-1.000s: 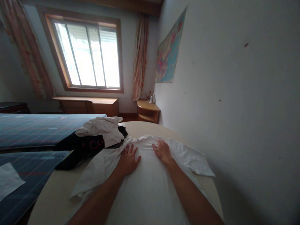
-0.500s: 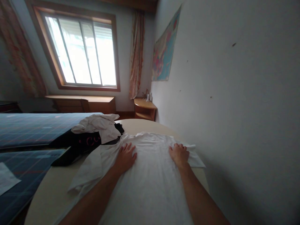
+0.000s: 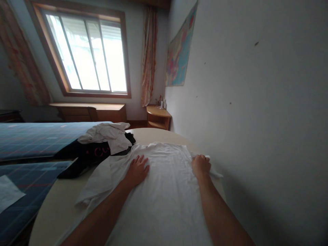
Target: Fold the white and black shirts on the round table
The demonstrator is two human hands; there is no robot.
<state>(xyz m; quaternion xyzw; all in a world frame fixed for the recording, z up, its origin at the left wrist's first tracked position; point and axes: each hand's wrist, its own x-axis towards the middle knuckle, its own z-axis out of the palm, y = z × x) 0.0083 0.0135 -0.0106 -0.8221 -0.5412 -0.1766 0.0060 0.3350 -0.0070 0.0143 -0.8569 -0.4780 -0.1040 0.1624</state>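
Observation:
A white T-shirt (image 3: pixel 166 191) lies spread over the round cream table (image 3: pixel 51 212), its left sleeve fanned out flat. My left hand (image 3: pixel 137 169) rests on the shirt near the left shoulder, palm down with fingers spread. At the right shoulder, my right hand (image 3: pixel 201 165) is closed, its fingers curled round the bunched fabric of the right sleeve. The sleeve's end pokes out beyond that hand, by the table's right edge.
Dark clothes with pink lettering (image 3: pixel 87 155) and a crumpled pale garment (image 3: pixel 107 133) are heaped at the table's left. Blue plaid mattresses (image 3: pixel 38 140) lie farther left. A white wall (image 3: pixel 256 136) runs close along the right. A small corner shelf (image 3: pixel 159 114) stands behind.
My right hand has shifted a little outward and closed on the right sleeve, which is now gathered up. My left hand stays almost where it was, lying flat.

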